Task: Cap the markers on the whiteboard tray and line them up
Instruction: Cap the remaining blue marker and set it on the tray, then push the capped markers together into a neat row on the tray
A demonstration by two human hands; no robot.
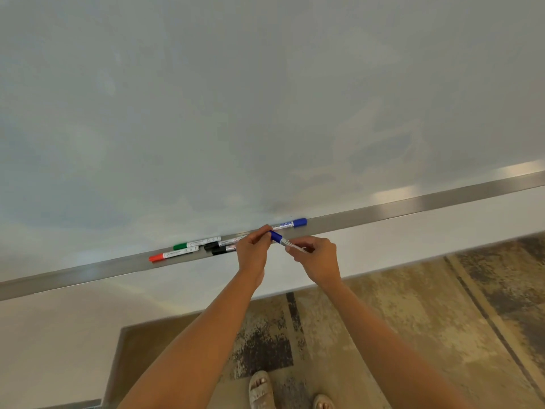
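Above the tray (pixel 383 212), both hands work one blue marker (pixel 287 243): left hand (pixel 253 252) pinches its cap (pixel 276 236), right hand (pixel 317 256) grips the barrel. At nine o'clock, capped markers (pixel 188 250) lie scattered, waiting to be lined up.
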